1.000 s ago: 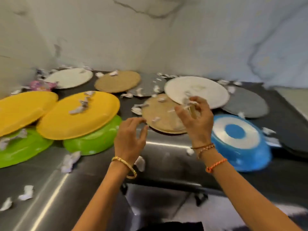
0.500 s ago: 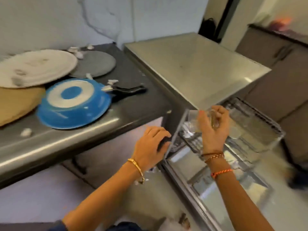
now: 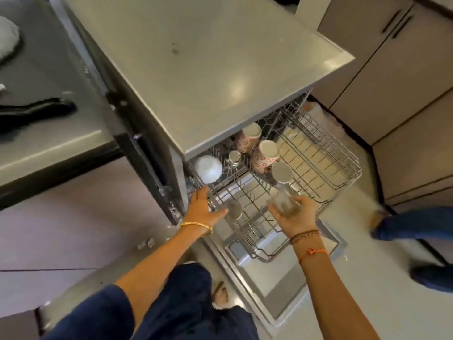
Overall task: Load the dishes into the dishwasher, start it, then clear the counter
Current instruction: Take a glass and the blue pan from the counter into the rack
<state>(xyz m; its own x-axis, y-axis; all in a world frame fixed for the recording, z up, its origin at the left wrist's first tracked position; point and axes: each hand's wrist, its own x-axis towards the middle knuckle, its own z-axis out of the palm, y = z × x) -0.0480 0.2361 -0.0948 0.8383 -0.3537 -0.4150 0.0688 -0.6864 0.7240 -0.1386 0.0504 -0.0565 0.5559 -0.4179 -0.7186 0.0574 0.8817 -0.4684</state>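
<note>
The dishwasher stands open with its wire upper rack (image 3: pixel 326 173) pulled out over the lowered door (image 3: pixel 282 290). In the rack sit a white bowl (image 3: pixel 208 168), two flowered cups (image 3: pixel 266 154), a small steel cup (image 3: pixel 234 157) and an upturned glass (image 3: pixel 282 171). My right hand (image 3: pixel 297 214) holds a clear glass (image 3: pixel 283 202) just above the rack's front. My left hand (image 3: pixel 202 207) rests on the rack's left front corner, fingers spread, next to another clear glass (image 3: pixel 232 208) lying in the rack.
The steel counter (image 3: pixel 49 133) lies at the left, with a black pan handle (image 3: pixel 36 114) on it. Grey cabinets (image 3: pixel 404 94) stand at the right. Another person's legs in blue (image 3: pixel 416 229) are on the floor right of the door.
My view swung from the counter with plates down to the open dishwasher. My right hand carried the glass from the counter to the pulled-out rack, and my left hand came to the rack's corner.
</note>
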